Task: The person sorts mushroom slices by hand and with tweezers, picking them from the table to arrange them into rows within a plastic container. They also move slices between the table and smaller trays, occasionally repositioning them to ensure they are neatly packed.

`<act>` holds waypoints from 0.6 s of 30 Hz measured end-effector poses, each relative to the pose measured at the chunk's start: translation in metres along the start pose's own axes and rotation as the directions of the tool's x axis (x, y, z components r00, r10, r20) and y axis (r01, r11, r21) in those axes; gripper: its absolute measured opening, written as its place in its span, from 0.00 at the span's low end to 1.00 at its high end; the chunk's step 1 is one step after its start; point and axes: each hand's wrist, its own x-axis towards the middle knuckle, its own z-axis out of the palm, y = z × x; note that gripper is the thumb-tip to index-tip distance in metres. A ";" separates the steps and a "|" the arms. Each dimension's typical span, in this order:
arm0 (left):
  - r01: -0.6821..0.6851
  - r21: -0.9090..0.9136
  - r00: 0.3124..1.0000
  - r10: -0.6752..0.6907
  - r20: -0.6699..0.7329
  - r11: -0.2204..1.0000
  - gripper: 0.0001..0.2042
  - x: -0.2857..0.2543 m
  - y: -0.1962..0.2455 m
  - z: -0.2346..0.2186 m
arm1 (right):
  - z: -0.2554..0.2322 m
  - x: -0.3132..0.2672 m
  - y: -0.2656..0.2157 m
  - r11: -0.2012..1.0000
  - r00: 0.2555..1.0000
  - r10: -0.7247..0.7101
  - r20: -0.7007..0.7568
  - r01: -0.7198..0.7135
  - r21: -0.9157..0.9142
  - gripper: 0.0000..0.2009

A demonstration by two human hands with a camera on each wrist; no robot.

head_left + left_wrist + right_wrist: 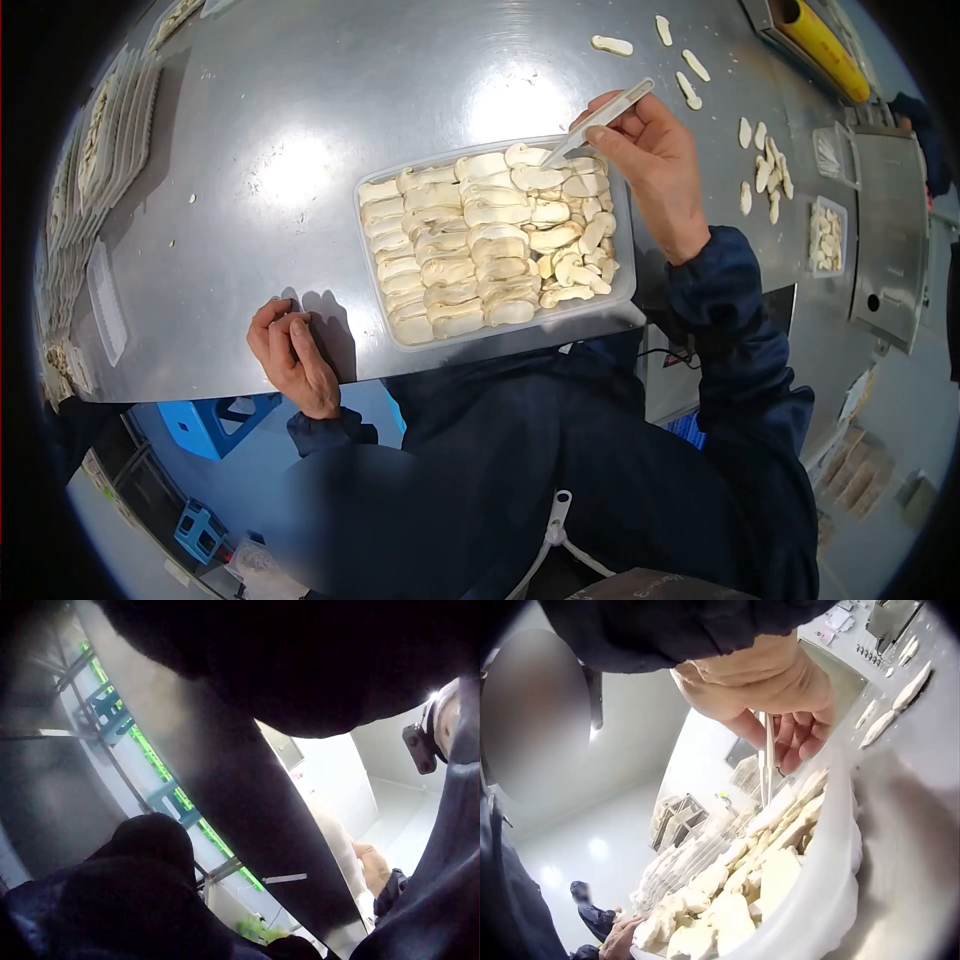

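Observation:
My right hand (pixel 660 165) pinches white plastic tweezers (pixel 612 118) over the far right part of a translucent tray (pixel 624 230). The tweezer tips are right at a pale mushroom slice (pixel 537 177) in the tray's back row. Overlapping mushroom slices lie in neat columns at the left and middle, while those at the right are more jumbled. In the right wrist view, both arms of the tweezers (pixel 766 761) point down at the slices. My left hand (pixel 293 355) rests by the table's front edge, left of the tray, its fingers loosely curled with nothing in them.
Loose mushroom slices (pixel 768 170) lie on the metal table (pixel 270 220) at the right and far right. A smaller tray (pixel 827 238) of pieces stands by a steel machine (pixel 890 230). Stacked trays (pixel 115 130) and a white lid-like piece (pixel 105 300) are at the left.

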 end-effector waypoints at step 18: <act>0.052 -0.019 0.999 -0.052 -0.003 0.998 0.10 -0.001 0.001 -0.001 | 0.001 0.003 -0.003 1.000 0.999 -0.018 0.030 0.019 -0.006 0.10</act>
